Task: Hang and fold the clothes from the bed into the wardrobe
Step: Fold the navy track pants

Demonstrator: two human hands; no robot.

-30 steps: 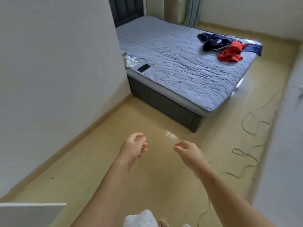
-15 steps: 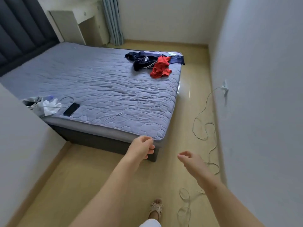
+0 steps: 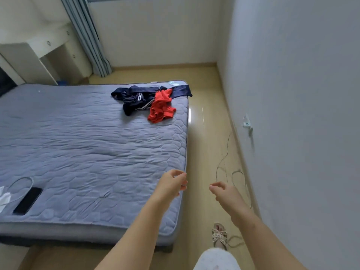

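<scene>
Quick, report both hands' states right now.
Left hand: open, fingers loosely curled, holding nothing.
Right hand: open, fingers loosely curled, holding nothing.

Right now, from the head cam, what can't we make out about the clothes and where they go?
The wardrobe: not in the head view at all.
The navy clothes: bunched in a heap and overlapped by the red garment, so the piece count cannot be told.
The white item on the bed: cut off by the left edge.
The object on the wall: too small and blurred to name.
</scene>
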